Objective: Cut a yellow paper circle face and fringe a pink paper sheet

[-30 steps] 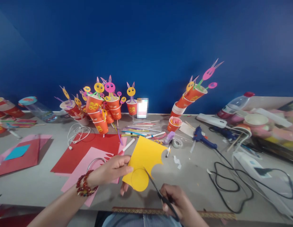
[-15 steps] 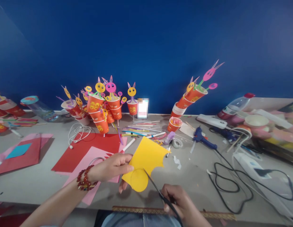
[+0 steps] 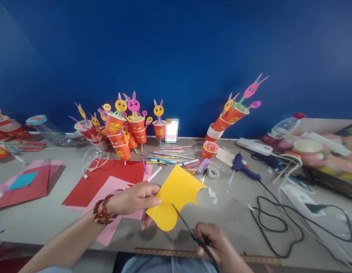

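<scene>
My left hand (image 3: pixel 139 201) pinches the left edge of a sheet of yellow paper (image 3: pixel 178 185), thumb on top and fingers beneath. Scalloped cuts run along the sheet's right side. On its lower part a drawn circle (image 3: pixel 167 217) is partly cut free, its right and lower edge bare. My right hand (image 3: pixel 211 242) grips black-handled scissors (image 3: pixel 190 232), whose blades reach up to the paper at the circle's upper right. Under my left wrist lies pink paper (image 3: pixel 110 212) on top of a red sheet (image 3: pixel 87 185).
Red paper cups with bunny figures (image 3: pixel 121 129) stand against the blue wall. Markers and coloured sticks (image 3: pixel 173 154) lie in the middle, near a tape roll (image 3: pixel 212 173). To the right are a blue glue gun (image 3: pixel 244 167), tangled black cable (image 3: pixel 272 223) and a power strip (image 3: pixel 307 204).
The yellow paper has turned slightly in my left hand, its right corner shifting a little right and down. The scissors stay at the circle's edge, almost unmoved.
</scene>
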Motion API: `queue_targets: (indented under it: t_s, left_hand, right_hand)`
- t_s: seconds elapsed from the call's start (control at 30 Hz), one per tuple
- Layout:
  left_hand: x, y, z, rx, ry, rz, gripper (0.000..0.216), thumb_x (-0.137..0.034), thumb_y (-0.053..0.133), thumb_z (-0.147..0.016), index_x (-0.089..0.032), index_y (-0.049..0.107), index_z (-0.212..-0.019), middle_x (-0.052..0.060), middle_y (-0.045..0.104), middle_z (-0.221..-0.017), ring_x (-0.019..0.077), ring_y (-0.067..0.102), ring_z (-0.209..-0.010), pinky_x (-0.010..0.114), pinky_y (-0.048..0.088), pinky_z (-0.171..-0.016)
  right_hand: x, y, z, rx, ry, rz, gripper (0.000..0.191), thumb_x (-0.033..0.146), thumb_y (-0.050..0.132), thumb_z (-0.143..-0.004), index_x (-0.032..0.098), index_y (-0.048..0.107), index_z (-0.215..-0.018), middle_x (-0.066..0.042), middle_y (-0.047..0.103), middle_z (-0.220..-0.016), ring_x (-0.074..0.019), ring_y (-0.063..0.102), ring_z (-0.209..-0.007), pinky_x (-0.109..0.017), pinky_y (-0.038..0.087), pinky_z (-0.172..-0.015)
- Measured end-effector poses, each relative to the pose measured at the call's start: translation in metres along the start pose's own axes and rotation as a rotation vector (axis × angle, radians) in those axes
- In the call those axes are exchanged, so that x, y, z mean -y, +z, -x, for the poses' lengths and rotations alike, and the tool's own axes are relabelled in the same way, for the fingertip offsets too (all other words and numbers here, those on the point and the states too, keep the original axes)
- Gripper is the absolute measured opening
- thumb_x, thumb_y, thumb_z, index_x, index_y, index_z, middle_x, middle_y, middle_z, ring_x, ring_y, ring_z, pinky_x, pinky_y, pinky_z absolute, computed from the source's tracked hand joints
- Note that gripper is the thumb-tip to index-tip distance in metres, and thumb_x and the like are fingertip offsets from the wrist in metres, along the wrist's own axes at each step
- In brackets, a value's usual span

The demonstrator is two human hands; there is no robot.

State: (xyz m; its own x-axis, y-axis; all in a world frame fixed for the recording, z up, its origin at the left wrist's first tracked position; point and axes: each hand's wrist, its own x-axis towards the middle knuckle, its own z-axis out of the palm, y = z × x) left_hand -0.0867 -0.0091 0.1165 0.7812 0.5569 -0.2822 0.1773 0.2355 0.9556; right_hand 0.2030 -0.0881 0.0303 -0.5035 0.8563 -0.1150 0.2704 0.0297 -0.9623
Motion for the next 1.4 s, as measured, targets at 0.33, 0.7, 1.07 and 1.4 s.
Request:
queue_targets:
  t_s: [0.33, 0.7, 1.07, 1.4]
  left_hand:
    - [0.024, 0.025, -0.006, -0.46, 0.124, -0.003, 0.032, -0.049, 0.059, -0.09, -0.018, 0.054, -0.088, -0.001, 0.062, -0.066, 0.0111, 0.059, -0.051, 0.019, 0.046, -0.046]
    - [0.039, 0.075, -0.037, -0.723, 0.215, 0.238, 0.039, -0.053, 0.068, -0.081, -0.015, 0.068, -0.089, 0.005, 0.068, -0.076, 0.0174, 0.059, -0.065, 0.026, 0.047, -0.056]
    - [0.035, 0.075, -0.034, -0.599, 0.178, 0.176, 0.034, -0.048, 0.068, -0.081, -0.014, 0.067, -0.085, 0.001, 0.061, -0.069, 0.0121, 0.05, -0.057, 0.022, 0.042, -0.052]
    - [0.033, 0.07, -0.033, -0.56, 0.16, 0.09, 0.03, -0.045, 0.062, -0.085, -0.015, 0.066, -0.082, 0.001, 0.061, -0.068, 0.013, 0.052, -0.058, 0.021, 0.042, -0.052]
  right_hand:
    - [-0.016, 0.012, 0.002, -0.14, 0.033, 0.005, 0.056, 0.074, 0.057, -0.075, 0.023, 0.036, -0.062, 0.006, 0.038, -0.05, -0.0105, 0.037, -0.045, -0.021, 0.026, -0.043]
    - [-0.004, 0.026, -0.004, -0.105, 0.086, -0.251, 0.062, 0.082, 0.057, -0.069, 0.023, 0.038, -0.064, 0.004, 0.048, -0.049, -0.0099, 0.042, -0.041, -0.021, 0.033, -0.043]
    - [0.0, 0.028, -0.007, -0.055, -0.017, -0.397, 0.061, 0.079, 0.061, -0.071, 0.021, 0.044, -0.067, 0.003, 0.05, -0.052, -0.0106, 0.043, -0.044, -0.022, 0.035, -0.046]
    - [0.003, 0.026, -0.007, -0.06, 0.006, -0.37, 0.063, 0.082, 0.061, -0.068, 0.022, 0.04, -0.067, 0.002, 0.051, -0.053, -0.0111, 0.045, -0.046, -0.022, 0.035, -0.047]
